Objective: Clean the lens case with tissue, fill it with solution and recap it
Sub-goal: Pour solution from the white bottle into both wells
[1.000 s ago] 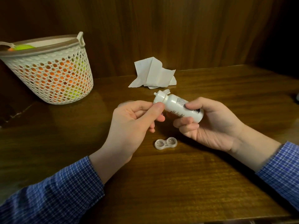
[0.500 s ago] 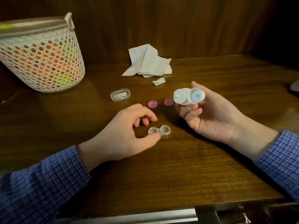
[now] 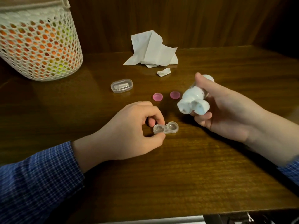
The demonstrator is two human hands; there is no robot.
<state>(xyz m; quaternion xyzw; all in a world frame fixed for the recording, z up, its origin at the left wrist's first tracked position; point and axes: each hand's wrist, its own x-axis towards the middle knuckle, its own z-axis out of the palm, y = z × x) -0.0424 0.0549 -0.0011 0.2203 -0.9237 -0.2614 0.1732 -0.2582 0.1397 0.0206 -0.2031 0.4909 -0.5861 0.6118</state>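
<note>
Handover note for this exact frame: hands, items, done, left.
Left hand pinches the clear lens case flat on the table.
Right hand holds the solution bottle, flip cap open, nozzle tilted toward the case.
Two pink caps lie behind the case; used tissue at the back.
Done: case uncapped.
Left: fill both wells, recap.

Left hand (image 3: pixel 129 131) pinching clear lens case (image 3: pixel 165 127) on table (image 3: pixel 178 175); open-capped solution bottle (image 3: pixel 193 101) in right hand (image 3: pixel 226 113).
</note>
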